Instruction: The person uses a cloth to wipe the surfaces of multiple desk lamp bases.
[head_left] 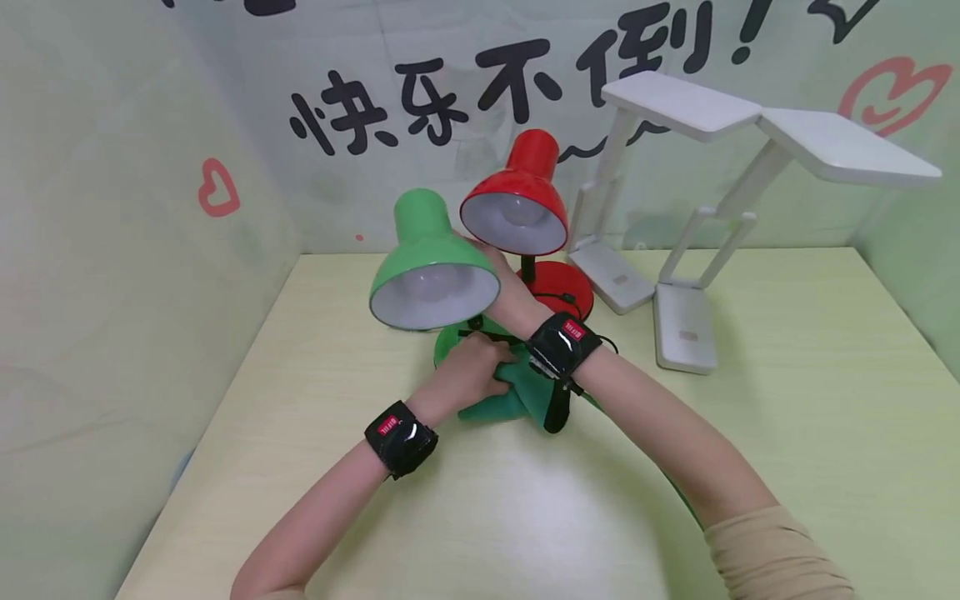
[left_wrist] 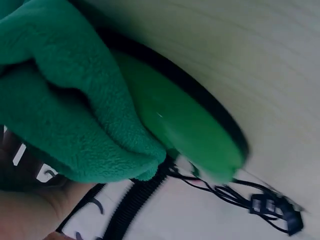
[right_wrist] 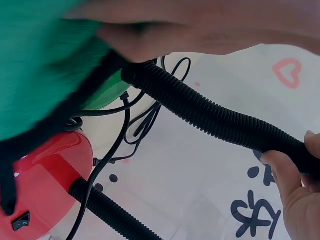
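Note:
My left hand (head_left: 472, 367) holds a green cloth (left_wrist: 75, 100), its fingers curled into the fabric. The cloth lies against the round green base (left_wrist: 175, 115) of a green desk lamp (head_left: 423, 267). Behind the lamp's shade, my right hand (head_left: 506, 279) is partly hidden in the head view. In the right wrist view its fingers (right_wrist: 285, 170) grip the lamp's black ribbed neck (right_wrist: 210, 115). A black strip (head_left: 557, 407) runs along the cloth and hangs off its near side.
A red desk lamp (head_left: 517, 204) stands close behind the green one, near my right forearm. Two white folding lamps (head_left: 686, 325) stand to the right. Black cables (left_wrist: 225, 192) lie bundled beside the green base. A printed sheet (head_left: 412, 50) covers the back wall.

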